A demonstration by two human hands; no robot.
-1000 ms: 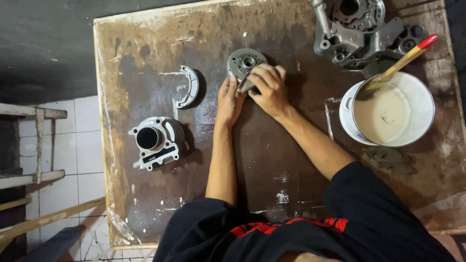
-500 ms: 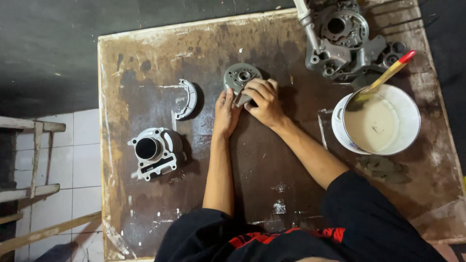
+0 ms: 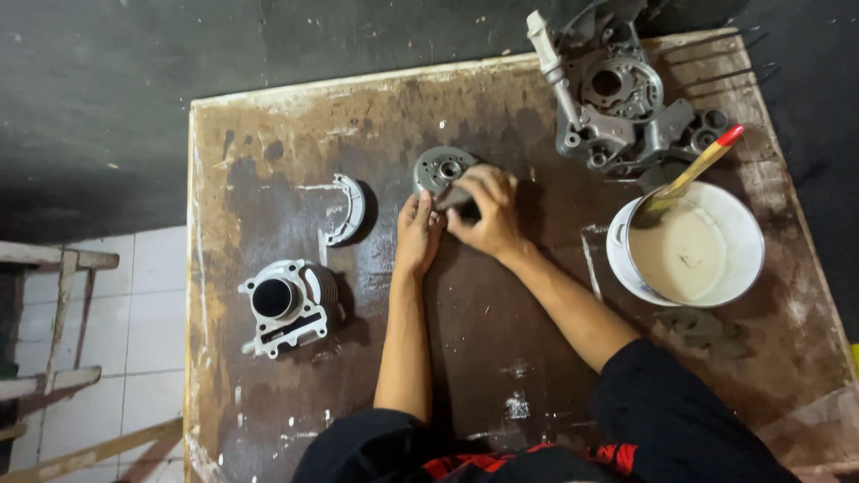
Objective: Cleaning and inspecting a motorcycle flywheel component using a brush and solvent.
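Both my hands stay on the round disc point(image 3: 441, 168) as before. My right hand point(image 3: 483, 215) clamps a dark tool point(image 3: 458, 199) against it; my left hand point(image 3: 417, 234) lies flat, fingers together, on the desk point(image 3: 501, 340).

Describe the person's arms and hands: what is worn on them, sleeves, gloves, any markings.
Both hands, left hand and right hand, are bare: no gloves, and no rings or watch that can be made out. The forearms are uncovered. Black sleeves end near the elbows; the black garment shows red markings at the lower edge.
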